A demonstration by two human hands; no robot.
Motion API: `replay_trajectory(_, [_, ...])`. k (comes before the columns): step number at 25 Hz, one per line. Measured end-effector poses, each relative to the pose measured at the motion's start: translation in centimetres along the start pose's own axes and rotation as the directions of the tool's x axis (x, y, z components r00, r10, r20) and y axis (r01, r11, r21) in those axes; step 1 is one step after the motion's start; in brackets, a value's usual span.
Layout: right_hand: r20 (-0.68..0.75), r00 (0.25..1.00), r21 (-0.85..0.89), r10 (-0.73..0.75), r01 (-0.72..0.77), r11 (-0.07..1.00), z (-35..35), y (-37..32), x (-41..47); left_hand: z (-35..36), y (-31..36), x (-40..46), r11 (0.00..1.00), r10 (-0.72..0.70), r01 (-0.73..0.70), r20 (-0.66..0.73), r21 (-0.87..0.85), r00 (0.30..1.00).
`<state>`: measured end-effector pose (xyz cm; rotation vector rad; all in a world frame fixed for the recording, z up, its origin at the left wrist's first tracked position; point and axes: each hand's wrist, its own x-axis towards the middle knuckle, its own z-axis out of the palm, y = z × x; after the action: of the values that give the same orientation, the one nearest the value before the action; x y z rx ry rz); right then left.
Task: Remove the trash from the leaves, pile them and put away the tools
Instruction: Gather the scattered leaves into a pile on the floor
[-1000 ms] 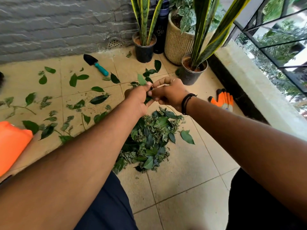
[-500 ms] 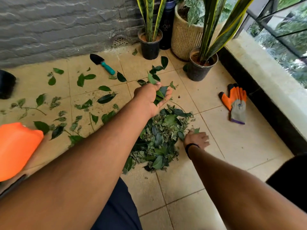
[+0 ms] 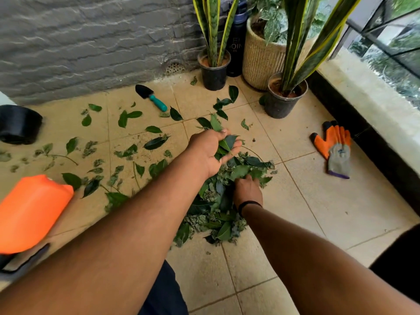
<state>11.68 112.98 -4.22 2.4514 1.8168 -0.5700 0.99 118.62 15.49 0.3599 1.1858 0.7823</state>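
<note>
- Looking down at a tiled floor from the person's head.
- Left hand (image 3: 210, 153) holds a few green leaves in loosely curled fingers, above the far edge of the pile (image 3: 218, 201).
- Right hand (image 3: 247, 190) rests on the pile; fingers buried in leaves, so its grip cannot be told.
- Loose leaves (image 3: 156, 142) lie scattered left of the pile.
- Trowel (image 3: 151, 96) lies near the wall.
- Glove (image 3: 335, 147) lies to the right, well apart.
- Orange scoop (image 3: 31, 212) sits at the left edge.
</note>
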Motion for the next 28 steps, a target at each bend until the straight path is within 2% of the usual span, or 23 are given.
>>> replay_trajectory(2, [-0.056,0.998,-0.005,-0.034,0.034,0.999,-0.6,0.2,0.4,-0.6,0.3,-0.1,1.0,0.004,-0.004,-0.001,0.001,1.0])
replay_trajectory(3, [-0.073,0.997,0.034,0.001,0.002,0.999,-1.2,0.4,0.7,-0.8,0.5,-0.2,1.0,0.012,-0.012,-0.01,-0.005,1.0])
replay_trajectory(5, [-0.08,0.987,0.221,0.14,-0.119,0.968,-3.6,0.5,1.7,-1.3,1.1,0.0,1.0,0.019,-0.019,-0.03,-0.023,0.999])
replay_trajectory(7, [-0.042,0.969,0.469,0.242,-0.194,0.861,-7.4,0.2,3.1,-1.2,1.5,0.2,0.998,0.025,-0.027,-0.048,-0.053,0.999])
replay_trajectory(9, [0.007,0.962,0.671,0.274,-0.208,0.712,-12.5,-0.5,4.1,-0.5,1.7,0.6,0.996,0.034,-0.039,-0.07,-0.076,0.997])
replay_trajectory(12, [0.145,0.975,0.908,0.166,-0.198,0.37,-20.2,-2.6,2.7,0.9,1.6,0.9,0.992,0.051,-0.062,-0.107,-0.105,0.993])
replay_trajectory(13, [0.159,0.982,0.951,0.106,-0.181,0.249,-22.4,-3.2,1.6,1.3,1.6,0.8,0.991,0.055,-0.071,-0.13,-0.118,0.99])
replay_trajectory(14, [0.151,0.987,0.971,0.062,-0.16,0.175,-24.4,-3.7,0.4,1.7,1.6,0.9,0.988,0.066,-0.086,-0.163,-0.124,0.985])
replay_trajectory(16, [0.105,0.994,0.986,-0.006,-0.104,0.13,-26.7,-3.6,-1.7,2.4,1.7,0.6,0.982,0.07,-0.098,-0.17,-0.16,0.983])
replay_trajectory(19, [0.11,0.991,0.993,-0.075,-0.106,0.054,-27.1,-3.0,-3.2,3.9,1.9,-0.6,0.976,0.066,-0.066,-0.009,-0.209,0.998])
replay_trajectory(20, [0.132,0.99,0.988,-0.049,-0.127,0.086,-26.7,-3.2,-3.0,4.3,1.9,-0.5,0.977,0.077,-0.071,0.021,-0.203,0.997])
replay_trajectory(21, [0.123,0.992,0.977,0.006,-0.122,0.176,-26.2,-3.5,-2.6,4.4,1.8,-0.7,0.979,0.082,-0.073,0.036,-0.192,0.996])
replay_trajectory(24, [-0.026,0.994,0.875,0.109,-0.03,0.483,-25.0,-4.6,-1.4,4.1,1.8,-0.8,0.969,0.102,-0.088,0.051,-0.232,0.993])
replay_trajectory(26, [-0.149,0.979,0.763,0.141,0.023,0.646,-24.9,-4.8,-1.6,3.5,2.0,-1.0,0.972,0.121,-0.101,0.08,-0.214,0.989])
replay_trajectory(28, [-0.238,0.963,0.701,0.128,0.079,0.709,-24.9,-4.7,-2.1,3.1,1.9,-1.0,0.981,0.16,-0.146,0.112,-0.126,0.981])
